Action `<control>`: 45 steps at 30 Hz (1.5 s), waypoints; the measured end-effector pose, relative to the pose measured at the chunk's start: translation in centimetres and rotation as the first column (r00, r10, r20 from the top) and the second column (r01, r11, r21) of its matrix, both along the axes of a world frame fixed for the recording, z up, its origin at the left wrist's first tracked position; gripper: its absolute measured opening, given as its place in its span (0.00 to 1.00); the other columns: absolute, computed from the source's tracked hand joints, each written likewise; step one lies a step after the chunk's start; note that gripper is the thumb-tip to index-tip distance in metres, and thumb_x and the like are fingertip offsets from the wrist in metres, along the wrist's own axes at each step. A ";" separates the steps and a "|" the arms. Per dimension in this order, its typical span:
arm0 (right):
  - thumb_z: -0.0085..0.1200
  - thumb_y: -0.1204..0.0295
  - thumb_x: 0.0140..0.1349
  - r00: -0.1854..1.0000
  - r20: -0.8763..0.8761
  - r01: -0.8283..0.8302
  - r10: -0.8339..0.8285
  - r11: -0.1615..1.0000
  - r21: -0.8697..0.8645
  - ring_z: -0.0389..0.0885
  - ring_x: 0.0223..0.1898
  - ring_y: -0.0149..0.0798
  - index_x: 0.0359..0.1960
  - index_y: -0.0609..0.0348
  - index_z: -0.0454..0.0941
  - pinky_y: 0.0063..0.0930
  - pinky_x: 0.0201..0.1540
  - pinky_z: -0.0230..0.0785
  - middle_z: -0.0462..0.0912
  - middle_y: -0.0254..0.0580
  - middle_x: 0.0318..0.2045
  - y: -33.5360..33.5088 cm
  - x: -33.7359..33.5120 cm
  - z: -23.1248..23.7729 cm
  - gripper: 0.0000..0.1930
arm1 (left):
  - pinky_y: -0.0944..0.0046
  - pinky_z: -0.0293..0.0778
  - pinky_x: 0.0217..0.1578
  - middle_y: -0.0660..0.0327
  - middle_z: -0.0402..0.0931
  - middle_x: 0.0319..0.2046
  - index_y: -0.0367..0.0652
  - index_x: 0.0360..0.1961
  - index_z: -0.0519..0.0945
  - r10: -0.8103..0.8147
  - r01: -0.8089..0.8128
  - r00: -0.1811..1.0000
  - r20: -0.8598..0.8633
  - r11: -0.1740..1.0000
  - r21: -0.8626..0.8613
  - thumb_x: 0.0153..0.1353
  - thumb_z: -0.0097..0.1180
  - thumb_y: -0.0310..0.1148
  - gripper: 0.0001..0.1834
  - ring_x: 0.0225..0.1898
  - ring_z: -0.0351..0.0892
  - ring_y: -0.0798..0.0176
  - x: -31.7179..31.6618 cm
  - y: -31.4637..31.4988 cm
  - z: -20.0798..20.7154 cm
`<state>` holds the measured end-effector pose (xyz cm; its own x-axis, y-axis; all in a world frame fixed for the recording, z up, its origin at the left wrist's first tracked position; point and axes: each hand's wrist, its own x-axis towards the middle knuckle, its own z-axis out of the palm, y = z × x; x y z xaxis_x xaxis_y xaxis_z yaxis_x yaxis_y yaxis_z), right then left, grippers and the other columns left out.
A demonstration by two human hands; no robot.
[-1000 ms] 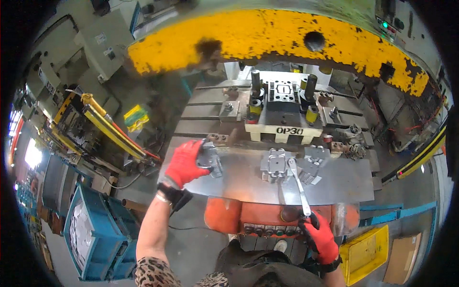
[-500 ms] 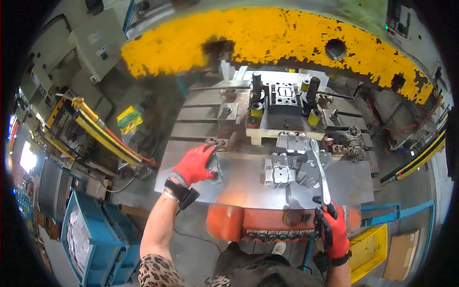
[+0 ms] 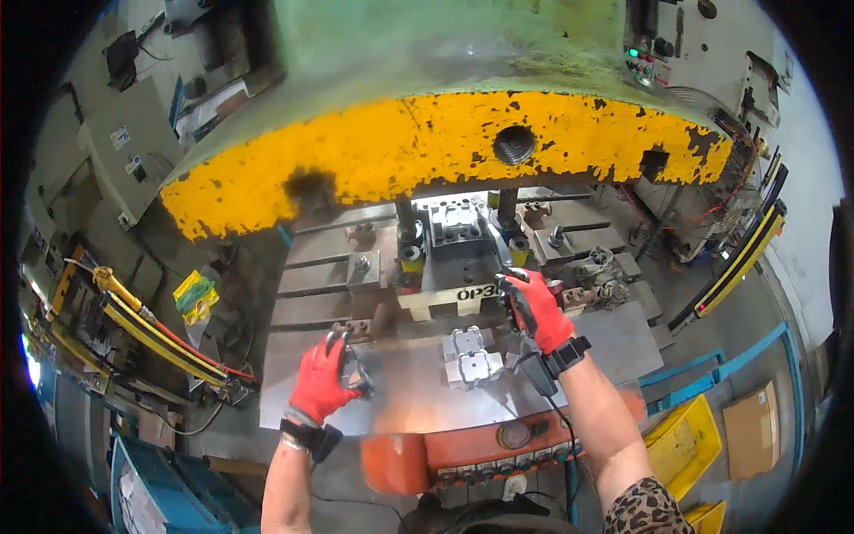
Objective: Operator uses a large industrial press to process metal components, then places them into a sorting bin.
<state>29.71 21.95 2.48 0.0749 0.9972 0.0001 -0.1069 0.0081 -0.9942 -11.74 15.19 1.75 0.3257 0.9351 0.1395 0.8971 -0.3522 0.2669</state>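
My right hand point(image 3: 537, 311), in a red glove with dark fingertips, is closed around long silver tongs point(image 3: 499, 242). The tongs reach forward beside the die point(image 3: 458, 252) under the press. A silver formed metal part point(image 3: 455, 214) sits on top of the die, next to the tongs' tips. My left hand point(image 3: 326, 377), gloved the same way, curls its fingers around a small grey metal part point(image 3: 359, 376) at the plate's left. Between the hands, silver metal parts point(image 3: 472, 365) stand in a group on the steel plate point(image 3: 418, 343); my right hand partly hides those at the right.
The yellow press ram point(image 3: 400, 147) spans above the die. Dark guide posts point(image 3: 507, 212) flank the die. An orange control box point(image 3: 463, 454) stands at the plate's front edge. A blue bin point(image 3: 165, 485) lies at left, a yellow tray point(image 3: 685, 449) at right.
My right hand has moved forward with the tongs to the die. A metal part now lies on the die top. My head view has shifted; my left hand stays over the plate's left side.
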 end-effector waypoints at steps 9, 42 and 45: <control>0.54 0.61 0.67 0.949 0.314 -0.005 0.020 0.999 -0.048 0.81 0.21 0.38 0.34 0.58 0.78 0.34 0.22 0.71 0.80 0.39 0.22 2.2 1.3 1.2 0.12 | 0.44 0.58 0.67 0.46 0.61 0.68 0.42 0.71 0.62 0.027 -0.049 0.987 0.161 0.990 0.132 0.40 0.78 0.42 0.56 0.68 0.61 0.39 -0.3 -4.2 -1.0; 0.53 0.72 0.64 0.330 0.920 0.178 -0.210 0.971 0.158 0.81 0.43 0.44 0.51 0.58 0.77 0.36 0.47 0.74 0.83 0.45 0.44 -30.8 22.9 -23.7 0.14 | 0.47 0.63 0.63 0.44 0.74 0.58 0.41 0.59 0.76 0.253 -0.200 0.944 0.213 0.949 -0.242 0.64 0.56 0.47 0.27 0.61 0.68 0.37 10.1 -14.8 -6.9; 0.52 0.69 0.65 0.203 0.931 0.085 -0.304 0.953 0.292 0.82 0.42 0.46 0.47 0.58 0.79 0.39 0.47 0.74 0.83 0.45 0.42 -29.1 22.3 -22.2 0.12 | 0.47 0.62 0.64 0.45 0.73 0.60 0.42 0.61 0.74 0.162 -0.117 0.951 0.262 0.977 -0.178 0.65 0.55 0.47 0.28 0.62 0.67 0.38 9.4 -14.6 -7.9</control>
<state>52.01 -7.12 -19.76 0.0994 0.9272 0.3611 0.9490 0.0207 -0.3145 -2.36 0.56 -6.11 0.1605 0.9857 0.0513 0.8186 -0.1620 0.5510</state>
